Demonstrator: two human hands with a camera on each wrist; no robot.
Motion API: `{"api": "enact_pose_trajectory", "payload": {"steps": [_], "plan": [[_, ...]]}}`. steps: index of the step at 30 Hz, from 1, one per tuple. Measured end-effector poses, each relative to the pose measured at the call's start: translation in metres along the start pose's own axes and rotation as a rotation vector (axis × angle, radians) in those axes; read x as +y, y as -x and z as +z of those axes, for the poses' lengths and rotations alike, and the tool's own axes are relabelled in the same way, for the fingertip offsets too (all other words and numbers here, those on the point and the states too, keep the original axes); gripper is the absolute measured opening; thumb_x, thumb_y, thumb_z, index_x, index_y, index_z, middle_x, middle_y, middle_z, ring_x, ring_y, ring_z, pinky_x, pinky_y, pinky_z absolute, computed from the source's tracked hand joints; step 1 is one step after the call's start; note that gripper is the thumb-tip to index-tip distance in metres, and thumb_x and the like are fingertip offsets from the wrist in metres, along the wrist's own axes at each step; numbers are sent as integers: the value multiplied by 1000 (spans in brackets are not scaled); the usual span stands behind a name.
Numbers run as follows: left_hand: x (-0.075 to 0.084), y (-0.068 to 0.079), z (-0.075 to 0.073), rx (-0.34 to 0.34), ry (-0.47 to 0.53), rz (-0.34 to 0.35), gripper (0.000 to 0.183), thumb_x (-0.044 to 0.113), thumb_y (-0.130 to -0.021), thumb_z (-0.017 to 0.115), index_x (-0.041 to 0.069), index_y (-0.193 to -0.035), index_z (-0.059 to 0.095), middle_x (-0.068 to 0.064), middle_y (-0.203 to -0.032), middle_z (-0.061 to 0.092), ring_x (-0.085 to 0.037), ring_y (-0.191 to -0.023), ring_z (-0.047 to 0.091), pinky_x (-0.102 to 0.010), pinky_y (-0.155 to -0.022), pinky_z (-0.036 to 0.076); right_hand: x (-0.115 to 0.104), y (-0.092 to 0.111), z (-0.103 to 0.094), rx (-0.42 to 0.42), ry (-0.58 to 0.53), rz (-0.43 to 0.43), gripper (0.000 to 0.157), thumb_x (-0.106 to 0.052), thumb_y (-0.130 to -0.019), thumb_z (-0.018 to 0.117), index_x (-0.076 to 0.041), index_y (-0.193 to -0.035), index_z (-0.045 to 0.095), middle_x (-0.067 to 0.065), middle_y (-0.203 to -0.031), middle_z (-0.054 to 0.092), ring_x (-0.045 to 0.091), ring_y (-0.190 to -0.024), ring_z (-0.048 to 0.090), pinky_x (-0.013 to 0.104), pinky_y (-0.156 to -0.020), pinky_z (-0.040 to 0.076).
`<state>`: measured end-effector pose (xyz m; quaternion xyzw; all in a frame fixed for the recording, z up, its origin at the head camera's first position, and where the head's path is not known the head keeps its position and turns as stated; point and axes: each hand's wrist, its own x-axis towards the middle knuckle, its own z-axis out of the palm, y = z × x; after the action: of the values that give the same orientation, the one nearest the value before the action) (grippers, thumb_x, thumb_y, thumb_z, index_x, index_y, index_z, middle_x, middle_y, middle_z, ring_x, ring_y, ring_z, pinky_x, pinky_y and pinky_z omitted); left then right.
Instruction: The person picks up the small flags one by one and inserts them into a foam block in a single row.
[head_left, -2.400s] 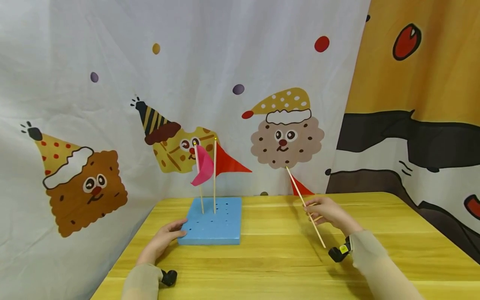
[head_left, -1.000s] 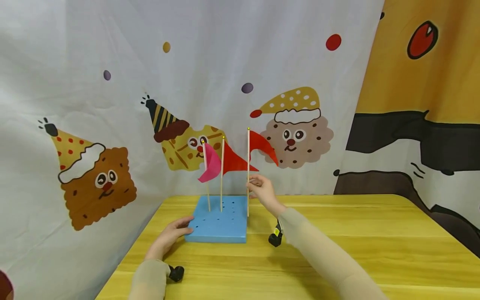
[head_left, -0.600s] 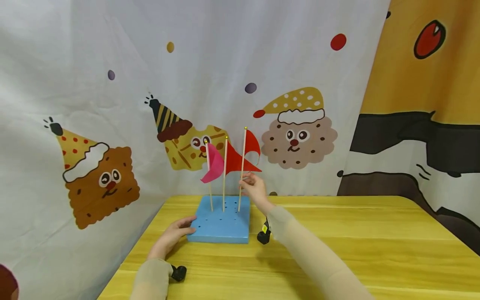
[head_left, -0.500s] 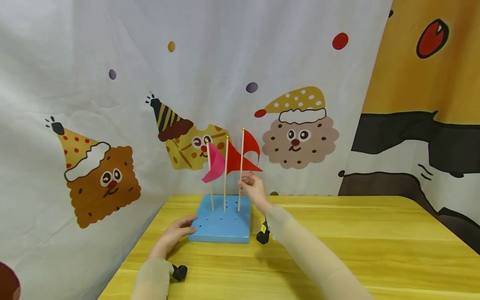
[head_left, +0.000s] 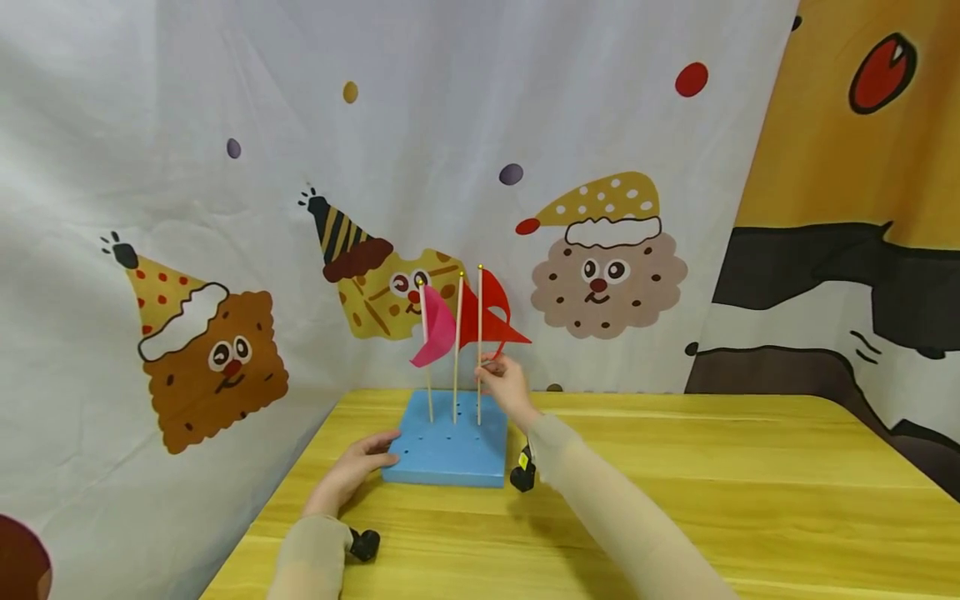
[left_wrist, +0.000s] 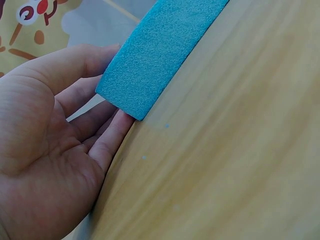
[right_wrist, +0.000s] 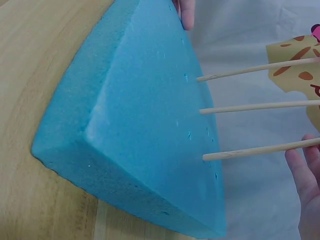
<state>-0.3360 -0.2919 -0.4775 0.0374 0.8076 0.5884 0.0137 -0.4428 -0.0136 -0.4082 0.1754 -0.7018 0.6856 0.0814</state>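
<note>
My left hand (head_left: 354, 471) rests on the left edge of a blue foam block (head_left: 450, 462) pierced with several small holes. In the left wrist view its thumb touches the block's upper edge, and its other fingers lie along the side. My right hand (head_left: 508, 385) pinches the thin wooden stick of a small red flag (head_left: 492, 292), held upright with its cloth curled. The stick's lower end (right_wrist: 212, 156) is right at the block's top. To its left, a second red flag (head_left: 469, 321) and a pink flag (head_left: 441, 329) stand upright in the block.
The block lies on a yellow wood-grain table (head_left: 675, 483), near its back left. Behind hangs a pale curtain (head_left: 420, 50) with cartoon biscuits and cheese. Each wrist wears a small black camera (head_left: 365, 544).
My right hand has brought the red flag leftward from the table's right side, turned it upright and lowered it slightly over the block. The left hand keeps its place on the block.
</note>
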Motion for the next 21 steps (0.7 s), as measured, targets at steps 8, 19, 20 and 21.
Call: {"api": "enact_pose_trajectory", "payload": {"steps": [8, 19, 20, 21], "plan": [[-1, -1, 1, 4, -1, 4, 56, 15, -90, 71, 6, -142, 51, -21, -146, 42, -39, -134, 36, -56, -107, 30, 4, -1, 0, -17, 6, -8, 22, -3, -93, 65, 5, -113, 62, 22, -94, 65, 39, -89, 65, 37, -68, 59], [0, 0, 1, -14, -1, 0, 57, 16, -91, 70, 7, -143, 49, -20, -147, 40, -39, -136, 34, -57, -108, 29, 11, 6, -1, -62, 2, -11, 23, -5, -94, 64, 7, -113, 61, 28, -99, 64, 42, -92, 65, 43, -73, 58], [0, 0, 0, -17, -1, 2, 58, 16, -91, 70, 7, -144, 48, -20, -148, 40, -39, -136, 34, -57, -108, 29, 11, 6, -1, -58, 1, -10, 24, -5, -93, 64, 8, -114, 61, 25, -97, 65, 40, -91, 65, 44, -74, 58], [0, 0, 0, -20, 0, 3, 58, 17, -91, 69, 7, -144, 48, -20, -148, 39, -39, -136, 33, -57, -108, 29, 12, 6, -1, -54, -3, -8, 24, -5, -93, 65, 7, -113, 61, 23, -96, 65, 37, -90, 66, 44, -74, 57]]}}
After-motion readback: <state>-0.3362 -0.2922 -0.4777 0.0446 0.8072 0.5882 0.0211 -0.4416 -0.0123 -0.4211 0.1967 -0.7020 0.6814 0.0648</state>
